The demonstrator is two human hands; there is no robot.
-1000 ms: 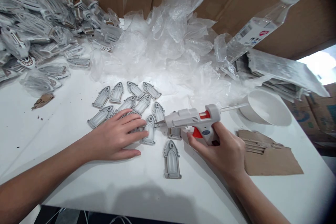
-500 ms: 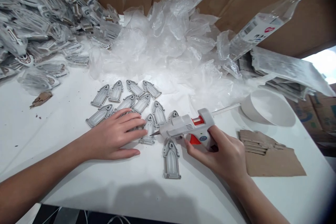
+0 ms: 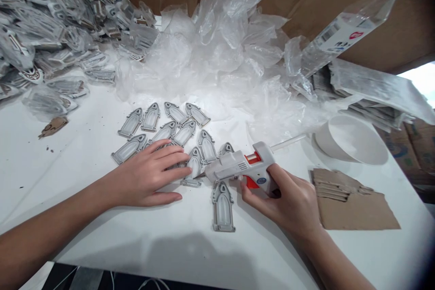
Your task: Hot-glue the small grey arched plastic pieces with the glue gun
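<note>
Glue gun (image 3: 244, 167) is clenched in my right hand (image 3: 292, 201), nozzle pointing nine o'clock at an arch piece (image 3: 194, 166) that my flat, open left hand (image 3: 149, 181) touches.

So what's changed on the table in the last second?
The right hand has carried the glue gun left and down, bringing its nozzle close to the grey arch piece by the left hand. The left hand stays flat on the pieces; nothing was picked up or released.
</note>
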